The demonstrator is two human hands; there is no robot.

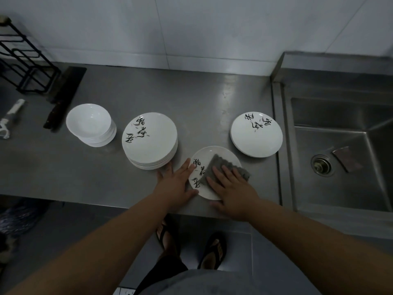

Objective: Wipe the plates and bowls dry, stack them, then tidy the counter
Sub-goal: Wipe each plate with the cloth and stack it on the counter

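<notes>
A white plate (207, 154) with black calligraphy lies near the steel counter's front edge. My right hand (230, 188) presses a grey cloth (217, 165) flat onto it with straight fingers. My left hand (177, 184) rests flat against the plate's left rim, steadying it. Left of it stands a stack of several matching plates (150, 139). Further left sits a stack of white bowls (90, 124). On the right, near the sink, lies another low pile of plates (257, 135).
A steel sink (340, 150) with a drain and a small dark scrap lies at the right. A cleaver (63, 96) and a black wire rack (23, 60) sit at the back left, a peeler (11, 118) at the far left. The counter's front edge (127, 206) runs below my hands.
</notes>
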